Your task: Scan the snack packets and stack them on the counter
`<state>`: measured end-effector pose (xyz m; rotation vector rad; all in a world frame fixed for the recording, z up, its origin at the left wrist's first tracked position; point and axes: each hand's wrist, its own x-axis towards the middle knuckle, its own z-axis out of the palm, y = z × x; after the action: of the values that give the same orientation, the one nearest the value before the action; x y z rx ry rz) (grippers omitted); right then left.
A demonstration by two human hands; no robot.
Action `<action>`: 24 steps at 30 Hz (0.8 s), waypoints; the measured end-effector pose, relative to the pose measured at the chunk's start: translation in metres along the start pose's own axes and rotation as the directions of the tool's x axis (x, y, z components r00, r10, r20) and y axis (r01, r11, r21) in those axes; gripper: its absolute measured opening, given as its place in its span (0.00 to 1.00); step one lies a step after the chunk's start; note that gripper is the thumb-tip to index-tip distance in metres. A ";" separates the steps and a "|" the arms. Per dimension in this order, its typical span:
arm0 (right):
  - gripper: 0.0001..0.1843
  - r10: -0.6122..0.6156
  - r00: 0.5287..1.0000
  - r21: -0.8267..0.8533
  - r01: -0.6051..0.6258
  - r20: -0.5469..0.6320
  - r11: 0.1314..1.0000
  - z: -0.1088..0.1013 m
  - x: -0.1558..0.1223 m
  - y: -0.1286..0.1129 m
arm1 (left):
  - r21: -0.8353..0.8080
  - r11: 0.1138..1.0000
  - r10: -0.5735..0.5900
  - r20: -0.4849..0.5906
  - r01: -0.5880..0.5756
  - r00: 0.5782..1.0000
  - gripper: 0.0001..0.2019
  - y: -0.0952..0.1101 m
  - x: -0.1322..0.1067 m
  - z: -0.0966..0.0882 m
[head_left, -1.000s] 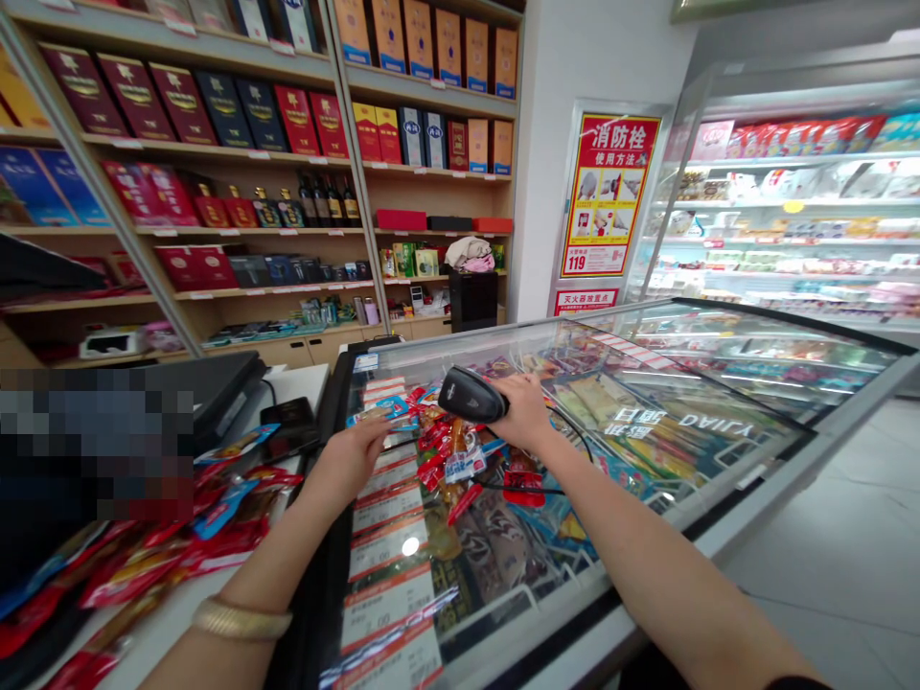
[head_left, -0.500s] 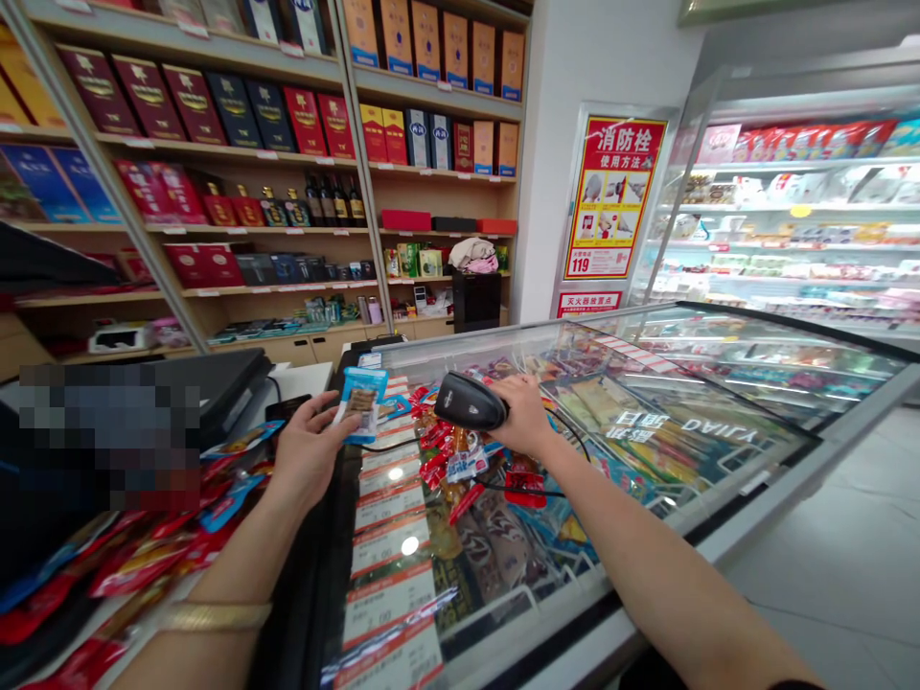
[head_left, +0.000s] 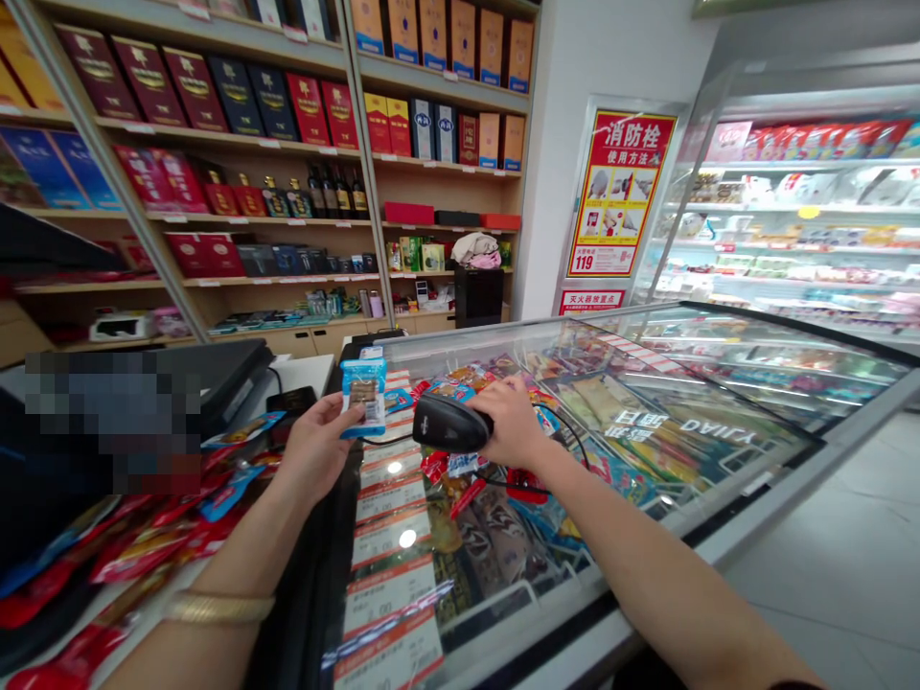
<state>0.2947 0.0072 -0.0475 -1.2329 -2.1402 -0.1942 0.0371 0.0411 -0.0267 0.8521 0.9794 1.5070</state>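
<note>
Packets [head_left: 230,494] crowd the counter [head_left: 308,370] at my left. My left grip [head_left: 317,446] pinches a blue sachet [head_left: 365,385], print unreadable; the nearby scanner [head_left: 449,423], clasped in my right grip [head_left: 514,420], part-hides another pile [head_left: 469,498] on the freezer [head_left: 797,482]. Shelves [head_left: 446,189] behind are cut off.

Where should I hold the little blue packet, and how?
Probably pinch the blue packet by its lower left edge, coming from the left, thumb in front, fingers behind. It looks flat and is held upright, with the black scanner to its right. The left hand pinches it there, leaving most of its front showing.
</note>
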 end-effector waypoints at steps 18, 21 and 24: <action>0.17 0.008 1.000 -0.002 -0.008 0.011 1.000 0.003 -0.001 0.003 | 0.244 0.956 0.179 -0.055 -0.160 0.982 0.16 0.004 0.011 -0.015; 0.16 0.024 1.000 -0.001 -0.024 -0.013 1.000 0.003 -0.002 0.006 | 0.728 0.643 0.452 -0.108 -0.239 0.886 0.22 0.021 0.018 -0.035; 0.15 0.047 0.999 0.006 -0.047 -0.020 0.999 0.003 -0.002 0.008 | 0.977 0.195 0.588 -0.042 -0.091 0.808 0.22 0.038 0.027 -0.065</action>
<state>0.3005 0.0107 -0.0526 -1.2709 -2.0910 -0.1794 -0.0411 0.0562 -0.0181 1.7743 2.3053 1.3792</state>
